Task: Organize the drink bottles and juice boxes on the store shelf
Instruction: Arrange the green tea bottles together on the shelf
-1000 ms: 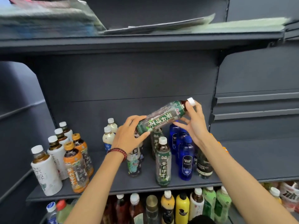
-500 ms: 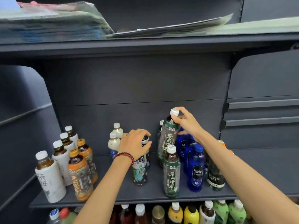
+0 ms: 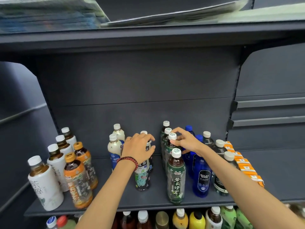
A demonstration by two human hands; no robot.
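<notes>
**Both hands on bottle tops at the middle shelf**

The right hand (image 3: 186, 141) pinches the neck of a green tea bottle (image 3: 172, 136), which stands upright second in a row behind the front green bottle (image 3: 175, 177) on the shelf (image 3: 156, 204). The left hand (image 3: 138, 147) has its fingers curled round the top of the cartoon-label bottle (image 3: 142, 177). Blue bottles (image 3: 202, 177) and orange juice boxes (image 3: 242, 162) line up to the right.

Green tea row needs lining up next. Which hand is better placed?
Right. The right hand pinches the neck of the green tea bottle second from the front in that row. The left hand grips the cartoon-label bottle one row over.
</notes>
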